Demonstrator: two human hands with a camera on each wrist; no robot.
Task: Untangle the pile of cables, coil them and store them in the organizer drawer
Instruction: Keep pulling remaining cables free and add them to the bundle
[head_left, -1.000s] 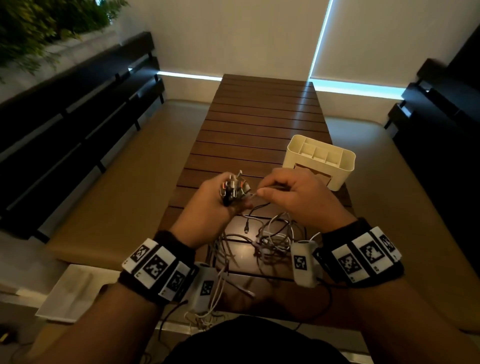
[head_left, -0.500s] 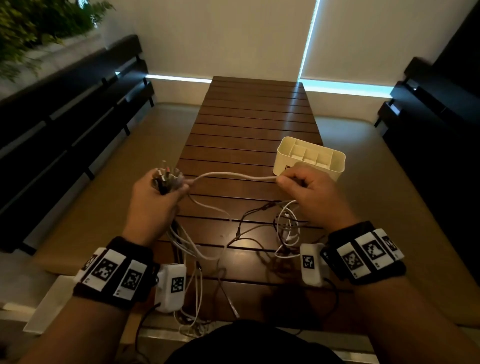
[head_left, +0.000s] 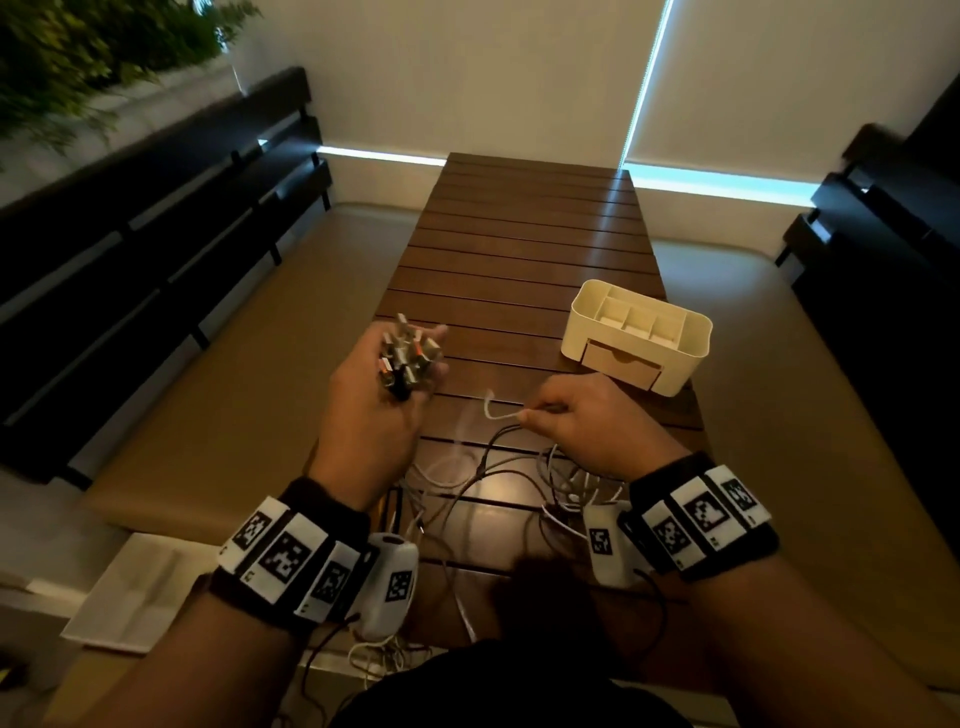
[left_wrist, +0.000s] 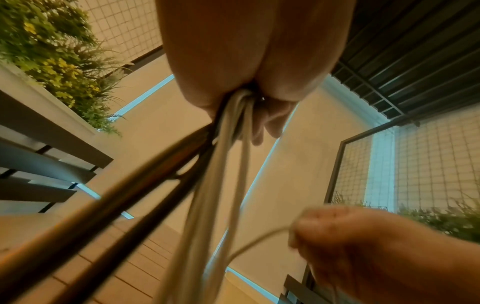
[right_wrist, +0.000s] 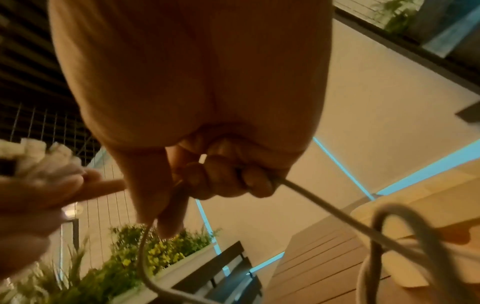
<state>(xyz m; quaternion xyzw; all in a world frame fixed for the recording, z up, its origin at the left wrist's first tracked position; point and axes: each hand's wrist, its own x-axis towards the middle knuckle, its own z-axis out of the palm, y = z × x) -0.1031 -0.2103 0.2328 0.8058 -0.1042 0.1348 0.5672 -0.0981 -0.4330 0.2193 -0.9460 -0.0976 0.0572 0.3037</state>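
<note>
Several cable plugs (head_left: 408, 358) bunch in my left hand (head_left: 379, 410), left of centre in the head view, fingers wrapped around them, cords (left_wrist: 207, 174) trailing down. My right hand (head_left: 582, 431) pinches one white cable (head_left: 498, 413) at centre. Loose cables (head_left: 519, 478) sprawl on the slatted table (head_left: 530, 249) below. At right of centre stands the cream organizer (head_left: 641, 338), its drawer (head_left: 621, 361) closed.

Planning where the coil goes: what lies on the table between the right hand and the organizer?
Head view: only bare table slats lie between the right hand and the organizer.
</note>
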